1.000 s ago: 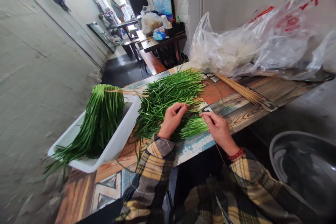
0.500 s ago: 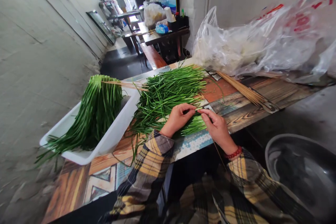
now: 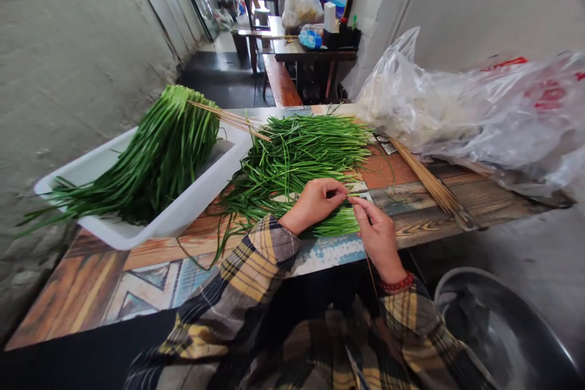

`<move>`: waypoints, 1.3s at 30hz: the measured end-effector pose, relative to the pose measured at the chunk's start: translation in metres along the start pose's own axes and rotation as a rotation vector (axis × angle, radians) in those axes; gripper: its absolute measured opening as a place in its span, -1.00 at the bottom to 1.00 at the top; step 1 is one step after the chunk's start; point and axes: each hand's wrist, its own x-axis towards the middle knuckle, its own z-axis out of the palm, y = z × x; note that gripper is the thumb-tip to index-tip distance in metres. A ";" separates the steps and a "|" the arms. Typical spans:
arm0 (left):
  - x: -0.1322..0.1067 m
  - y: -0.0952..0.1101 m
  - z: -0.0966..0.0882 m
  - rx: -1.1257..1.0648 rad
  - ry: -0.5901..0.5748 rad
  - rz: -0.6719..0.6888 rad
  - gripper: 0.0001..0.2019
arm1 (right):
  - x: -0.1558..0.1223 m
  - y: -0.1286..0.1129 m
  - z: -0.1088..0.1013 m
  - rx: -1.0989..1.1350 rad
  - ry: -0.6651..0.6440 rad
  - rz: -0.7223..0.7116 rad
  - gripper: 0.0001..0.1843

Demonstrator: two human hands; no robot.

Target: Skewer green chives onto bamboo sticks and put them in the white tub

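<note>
Chives point(image 3: 311, 146), beneath left grip point(image 3: 316, 202), also beyond

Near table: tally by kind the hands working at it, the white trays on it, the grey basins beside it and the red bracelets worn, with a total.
Left hand and right hand: 2
White tray: 1
Grey basin: 1
Red bracelet: 1
Total: 5

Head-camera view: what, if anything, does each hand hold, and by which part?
The left hand pinches a slender green stalk near its pale end; the right hand seems to hold a thin brown stick, exact spot hidden.
</note>
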 end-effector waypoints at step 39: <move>-0.001 0.001 0.003 0.121 -0.007 0.050 -0.90 | 0.004 -0.001 0.002 -0.066 0.046 -0.105 -0.67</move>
